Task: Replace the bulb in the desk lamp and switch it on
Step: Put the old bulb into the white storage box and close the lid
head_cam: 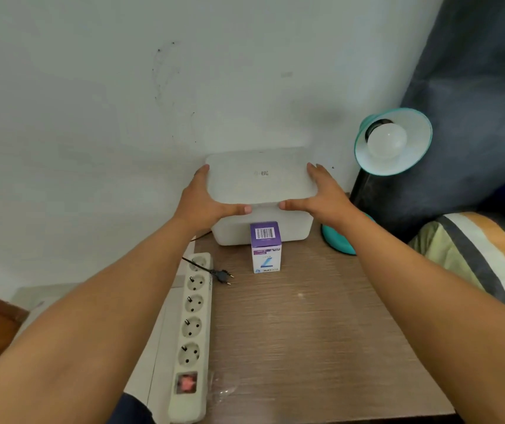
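A teal desk lamp (395, 142) stands at the table's back right, its shade tilted toward me with a white bulb (387, 141) screwed in; its teal base (336, 238) rests on the table. A purple and white bulb box (265, 246) stands upright mid-table. Behind it sits a white storage box (263, 228), and both hands grip its white lid (260, 175): my left hand (203, 200) on the left edge, my right hand (321, 195) on the right edge. The lid is slightly above the box. The lamp's black plug (223, 276) lies loose, outside the sockets.
A white power strip (194, 332) with several sockets and a red switch lies along the wooden table's (306, 332) left edge. A dark sofa with a striped cushion (474, 258) is at the right. The wall is close behind. A clear plastic wrapper (223, 390) lies near the front.
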